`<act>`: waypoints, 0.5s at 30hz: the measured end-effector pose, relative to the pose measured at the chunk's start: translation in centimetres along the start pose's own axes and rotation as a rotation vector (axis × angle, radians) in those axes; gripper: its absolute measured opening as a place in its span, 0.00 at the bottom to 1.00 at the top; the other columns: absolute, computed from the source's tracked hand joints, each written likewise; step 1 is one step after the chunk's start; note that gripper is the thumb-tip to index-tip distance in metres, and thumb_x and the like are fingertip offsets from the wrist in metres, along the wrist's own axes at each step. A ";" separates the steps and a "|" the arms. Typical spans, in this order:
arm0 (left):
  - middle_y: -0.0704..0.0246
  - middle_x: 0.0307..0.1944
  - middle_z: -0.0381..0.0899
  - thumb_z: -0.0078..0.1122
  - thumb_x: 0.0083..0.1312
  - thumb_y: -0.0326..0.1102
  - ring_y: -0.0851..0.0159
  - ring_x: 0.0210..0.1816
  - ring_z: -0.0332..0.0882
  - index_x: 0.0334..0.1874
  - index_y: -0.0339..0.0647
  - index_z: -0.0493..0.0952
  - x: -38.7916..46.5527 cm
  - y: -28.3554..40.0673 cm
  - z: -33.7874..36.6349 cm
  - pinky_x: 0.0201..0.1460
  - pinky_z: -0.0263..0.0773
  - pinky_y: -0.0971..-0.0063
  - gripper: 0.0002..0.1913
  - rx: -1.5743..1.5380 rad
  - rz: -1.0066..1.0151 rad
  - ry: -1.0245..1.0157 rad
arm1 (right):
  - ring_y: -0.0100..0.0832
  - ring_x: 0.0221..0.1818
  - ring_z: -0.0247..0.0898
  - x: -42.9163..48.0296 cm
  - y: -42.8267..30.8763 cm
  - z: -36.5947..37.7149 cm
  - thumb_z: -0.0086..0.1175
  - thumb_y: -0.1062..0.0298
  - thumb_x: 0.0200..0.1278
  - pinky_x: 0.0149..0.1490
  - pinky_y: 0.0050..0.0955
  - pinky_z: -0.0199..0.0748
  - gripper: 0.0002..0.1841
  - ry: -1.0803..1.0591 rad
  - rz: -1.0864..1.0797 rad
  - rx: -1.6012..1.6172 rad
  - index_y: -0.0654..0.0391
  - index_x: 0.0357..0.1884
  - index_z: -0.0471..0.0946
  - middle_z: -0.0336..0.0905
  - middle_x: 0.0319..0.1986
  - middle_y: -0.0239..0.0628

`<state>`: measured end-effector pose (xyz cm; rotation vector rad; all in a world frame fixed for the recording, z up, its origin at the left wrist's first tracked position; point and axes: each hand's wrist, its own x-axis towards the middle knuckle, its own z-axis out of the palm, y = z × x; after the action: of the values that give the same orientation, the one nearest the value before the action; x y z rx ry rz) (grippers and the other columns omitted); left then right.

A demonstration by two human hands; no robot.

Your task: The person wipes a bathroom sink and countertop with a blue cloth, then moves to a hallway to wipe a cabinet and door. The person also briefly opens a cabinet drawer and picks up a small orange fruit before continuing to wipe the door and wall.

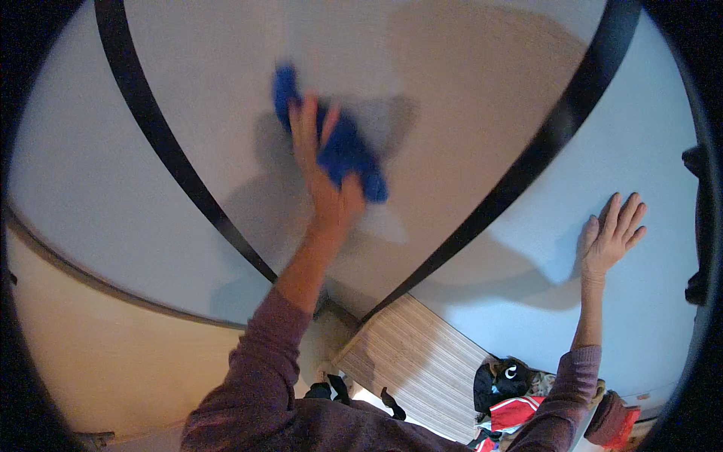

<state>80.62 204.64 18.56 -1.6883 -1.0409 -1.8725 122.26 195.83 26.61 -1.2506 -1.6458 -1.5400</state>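
Observation:
My left hand (pixel 330 186), slightly blurred, presses a crumpled blue cloth (pixel 347 150) against a pale grey panel (pixel 339 34). Its fingers lie spread over the cloth, whose ends stick out beyond them on both sides. Farther right, my right hand (pixel 613 243) rests on a light bluish-white panel (pixel 542 214). The fingers there are apart and hold nothing. Between the two hands runs a black strip (pixel 508 186) along the panel's edge. Another black strip (pixel 169 152) borders the grey panel on the left.
Below the panels is a wood-grain surface (pixel 406 344). At lower right lies a pile of clothes with a black item (pixel 514 378) and a red, white-striped garment (pixel 514 413). Dark fittings (pixel 693 161) protrude at the right rim. A beige surface (pixel 130 339) fills the lower left.

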 end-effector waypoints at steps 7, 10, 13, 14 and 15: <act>0.52 0.69 0.43 0.35 0.66 0.49 0.46 0.69 0.42 0.68 0.31 0.49 -21.2 3.6 -3.1 0.69 0.37 0.55 0.33 -0.175 -0.777 -0.174 | 0.41 0.72 0.34 0.2 -0.5 -0.2 0.46 0.60 0.60 0.70 0.46 0.25 0.30 0.043 -0.022 -0.032 0.47 0.66 0.58 0.44 0.69 0.39; 0.52 0.70 0.41 0.36 0.66 0.44 0.46 0.70 0.39 0.69 0.35 0.48 -22.3 6.4 -3.0 0.69 0.37 0.54 0.31 -0.305 -1.059 -0.136 | 0.42 0.72 0.34 0.1 -0.4 -0.2 0.46 0.64 0.57 0.70 0.47 0.25 0.32 0.046 -0.027 -0.064 0.50 0.66 0.57 0.44 0.69 0.40; 0.52 0.70 0.39 0.44 0.63 0.41 0.46 0.71 0.35 0.69 0.39 0.48 -18.1 8.9 -2.2 0.70 0.35 0.52 0.33 -0.383 -1.010 -0.104 | 0.42 0.72 0.35 0.2 -0.4 -0.2 0.46 0.65 0.56 0.70 0.47 0.26 0.32 0.050 -0.011 -0.082 0.51 0.66 0.57 0.45 0.69 0.42; 0.52 0.71 0.38 0.47 0.61 0.39 0.46 0.71 0.34 0.70 0.41 0.48 -16.1 10.0 -1.9 0.69 0.34 0.51 0.34 -0.383 -0.903 -0.121 | 0.43 0.72 0.35 0.3 -0.2 -0.1 0.45 0.65 0.56 0.70 0.47 0.26 0.32 0.036 0.001 -0.101 0.51 0.66 0.57 0.45 0.69 0.42; 0.52 0.71 0.37 0.50 0.60 0.38 0.45 0.71 0.33 0.70 0.43 0.48 -14.0 11.0 -2.0 0.69 0.32 0.49 0.36 -0.397 -0.803 -0.135 | 0.43 0.72 0.35 0.3 -0.3 -0.1 0.45 0.65 0.56 0.70 0.47 0.26 0.31 0.061 -0.013 -0.093 0.51 0.66 0.57 0.45 0.68 0.43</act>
<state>89.84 193.62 7.83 -1.7693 -1.6687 -2.6233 121.86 195.86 26.75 -1.2301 -1.5625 -1.6626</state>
